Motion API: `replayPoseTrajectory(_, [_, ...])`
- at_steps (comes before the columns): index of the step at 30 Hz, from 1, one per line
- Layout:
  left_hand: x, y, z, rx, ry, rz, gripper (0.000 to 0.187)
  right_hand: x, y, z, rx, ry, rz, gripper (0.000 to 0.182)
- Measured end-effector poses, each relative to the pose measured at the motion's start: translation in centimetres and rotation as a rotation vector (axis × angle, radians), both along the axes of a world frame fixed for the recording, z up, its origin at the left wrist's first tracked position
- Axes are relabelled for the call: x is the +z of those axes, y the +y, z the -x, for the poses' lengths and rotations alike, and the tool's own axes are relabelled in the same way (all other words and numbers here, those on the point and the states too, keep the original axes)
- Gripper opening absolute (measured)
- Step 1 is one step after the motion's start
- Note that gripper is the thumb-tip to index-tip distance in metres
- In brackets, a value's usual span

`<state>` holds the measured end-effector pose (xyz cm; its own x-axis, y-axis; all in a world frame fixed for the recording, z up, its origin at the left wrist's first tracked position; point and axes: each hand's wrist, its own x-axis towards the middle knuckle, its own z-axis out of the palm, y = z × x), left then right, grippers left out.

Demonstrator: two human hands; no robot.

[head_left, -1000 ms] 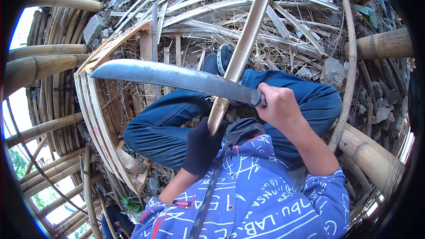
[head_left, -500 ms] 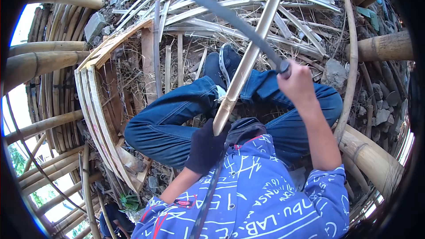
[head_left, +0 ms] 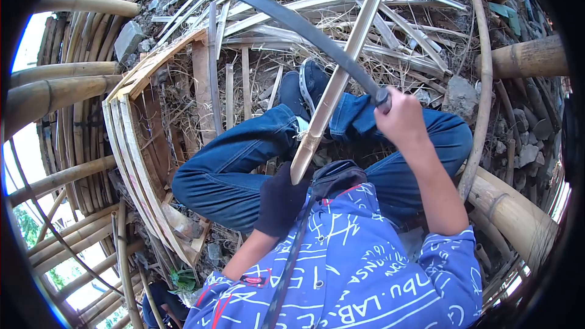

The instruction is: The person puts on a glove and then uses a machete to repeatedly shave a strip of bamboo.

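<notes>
My left hand (head_left: 280,200), in a dark glove, is closed around the lower end of a split bamboo strip (head_left: 329,99). The strip slants up and to the right, past my shoes, to the top of the view. My bare right hand (head_left: 402,117) grips the handle of a machete (head_left: 304,31) with a long, curved dark blade. Its blade crosses over the strip about midway and points to the upper left. My crossed legs in blue jeans (head_left: 237,170) lie beneath the strip.
A wooden crate (head_left: 131,122) stands at my left. Many split bamboo strips (head_left: 292,9) lie piled on the ground ahead. Thick bamboo poles (head_left: 527,61) stick in from both sides. Stones (head_left: 462,99) lie at the right. Another person (head_left: 161,307) is partly visible at the lower left.
My right hand and the machete have dropped slightly toward me and to the left, the blade now lower along the strip. My left hand keeps its hold, almost still.
</notes>
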<state>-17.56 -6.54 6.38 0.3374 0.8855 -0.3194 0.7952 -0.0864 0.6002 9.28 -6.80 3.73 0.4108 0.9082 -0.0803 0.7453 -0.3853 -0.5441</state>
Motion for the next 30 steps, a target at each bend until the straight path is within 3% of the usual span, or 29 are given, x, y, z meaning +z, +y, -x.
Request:
replayPoseTrajectory(2, [0.2, 0.6, -0.3, -0.014, -0.005, -0.010, 0.028, 0.7, -1.3, 2.3, 0.068, 0.163, -0.040, 0.013])
replayPoseTrajectory(5, [1.6, 1.4, -1.2, -0.048, 0.016, -0.019, 0.026, 1.2, -2.3, 5.0, 0.188, 0.110, -0.018, 0.011])
replayPoseTrajectory(12, [1.6, 1.1, -1.6, -0.024, -0.001, -0.003, 0.027, -0.9, -1.7, 4.2, 0.179, 0.047, -0.083, 0.010])
replayPoseTrajectory(19, [1.8, -0.7, 0.8, -0.050, 0.011, 0.074, 0.028, -1.2, 0.0, -3.2, -0.158, -0.036, -0.057, 0.010])
replayPoseTrajectory(21, [1.4, -0.2, 0.4, -0.018, 0.020, 0.068, 0.026, -0.5, -0.6, -1.9, -0.171, 0.099, -0.027, 0.012])
replayPoseTrajectory(24, [1.2, 0.5, -0.4, 0.040, -0.068, 0.131, 0.026, 1.1, -2.1, 3.0, -0.007, 0.290, -0.060, 0.015])
replayPoseTrajectory(26, [1.3, 0.9, -0.6, 0.074, -0.151, 0.198, 0.027, 0.7, -2.6, 5.0, 0.101, 0.239, -0.039, 0.013])
replayPoseTrajectory(28, [1.8, 1.2, -0.4, -0.070, 0.049, -0.039, 0.027, 0.4, -2.6, 5.3, 0.134, 0.175, -0.030, 0.012])
replayPoseTrajectory(30, [1.7, 1.1, -0.1, -0.097, 0.080, -0.088, 0.027, -0.3, -1.8, 3.8, 0.089, 0.074, 0.024, 0.010])
